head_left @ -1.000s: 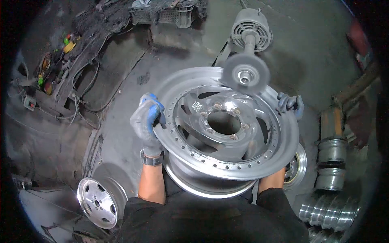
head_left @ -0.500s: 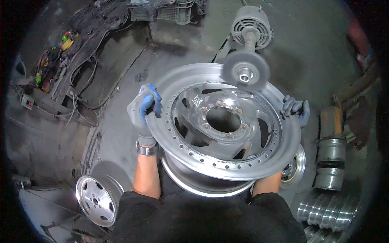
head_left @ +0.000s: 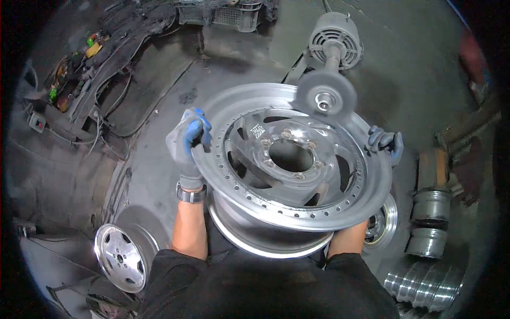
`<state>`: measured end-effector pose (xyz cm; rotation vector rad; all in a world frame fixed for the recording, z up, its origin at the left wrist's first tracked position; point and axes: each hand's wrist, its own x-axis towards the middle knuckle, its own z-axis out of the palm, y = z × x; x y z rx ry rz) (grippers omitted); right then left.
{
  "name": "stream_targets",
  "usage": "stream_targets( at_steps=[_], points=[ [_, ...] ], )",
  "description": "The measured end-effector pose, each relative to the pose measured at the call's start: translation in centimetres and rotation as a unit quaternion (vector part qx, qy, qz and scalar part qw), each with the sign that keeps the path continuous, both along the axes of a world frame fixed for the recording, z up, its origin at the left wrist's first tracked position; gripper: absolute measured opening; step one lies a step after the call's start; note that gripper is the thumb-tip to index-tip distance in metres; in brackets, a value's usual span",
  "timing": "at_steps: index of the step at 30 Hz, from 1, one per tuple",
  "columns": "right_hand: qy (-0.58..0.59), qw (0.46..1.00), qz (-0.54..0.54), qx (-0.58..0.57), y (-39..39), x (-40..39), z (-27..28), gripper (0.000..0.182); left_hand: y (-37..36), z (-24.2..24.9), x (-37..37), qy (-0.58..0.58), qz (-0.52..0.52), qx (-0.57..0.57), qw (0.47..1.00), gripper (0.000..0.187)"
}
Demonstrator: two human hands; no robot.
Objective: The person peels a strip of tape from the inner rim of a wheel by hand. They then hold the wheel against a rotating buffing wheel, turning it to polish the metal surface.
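A large silver car wheel rim (head_left: 241, 204) is held tilted in front of my body, its face with a ring of small holes turned up. My left hand (head_left: 190, 135), in a grey and blue glove, grips the rim's left edge. On the right edge, the gloved fingers of my right hand (head_left: 386, 142) are curled over the lip. A round grey buffing disc (head_left: 334, 87) on a motor shaft overlaps the rim's far upper-right edge and looks blurred, as if spinning. Whether the disc touches the metal is hard to tell.
The electric motor (head_left: 336, 40) stands behind the disc. A spoked wheel (head_left: 119, 258) lies at lower left, another wheel (head_left: 380, 223) at right. Stacked barrel-like rims (head_left: 429, 223) line the right side. Cables, a switch box (head_left: 36, 122) and a crate (head_left: 220, 16) are farther off.
The view has shifted slightly, so the motor and disc appear a little farther right and lower. Both hands keep their hold, and the rim sits slightly farther left relative to the disc.
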<state>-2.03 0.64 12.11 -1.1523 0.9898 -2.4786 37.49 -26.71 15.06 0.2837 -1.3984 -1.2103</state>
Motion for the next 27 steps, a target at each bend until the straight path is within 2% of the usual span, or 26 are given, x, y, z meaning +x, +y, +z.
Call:
stream_targets(
  at_steps=[1,7,11,13,20,26,27],
  points=[
    [0.034,0.998,0.047,-0.001,0.0,-0.5,-0.2,0.059,0.3,0.1,0.0,-0.004,0.01,0.004,1.0,0.034],
    [0.044,0.997,0.063,0.0,0.0,-0.9,-0.4,0.061,-0.2,-0.2,-0.2,0.013,0.02,-0.062,0.998,0.031],
    [0.004,0.999,0.04,-0.014,0.0,-0.4,-0.2,0.056,0.4,0.3,-0.2,0.013,0.025,-0.011,1.0,0.031],
    [0.008,0.999,0.037,-0.017,0.0,-0.7,-0.5,0.056,0.4,0.7,-0.1,-0.006,0.039,-0.085,0.996,0.031],
    [0.005,0.999,0.03,-0.017,-0.4,-0.4,-0.3,0.056,1.0,1.2,-0.3,-0.003,0.045,-0.057,0.997,0.031],
    [0.018,1.0,-0.019,-0.009,0.6,1.1,0.3,0.056,-0.8,-0.2,0.0,0.001,-0.007,-0.05,0.999,0.03],
    [0.022,1.0,-0.018,-0.005,0.8,1.4,0.4,0.056,-0.8,-0.1,-0.1,0.004,-0.01,-0.02,1.0,0.031]
  ],
)
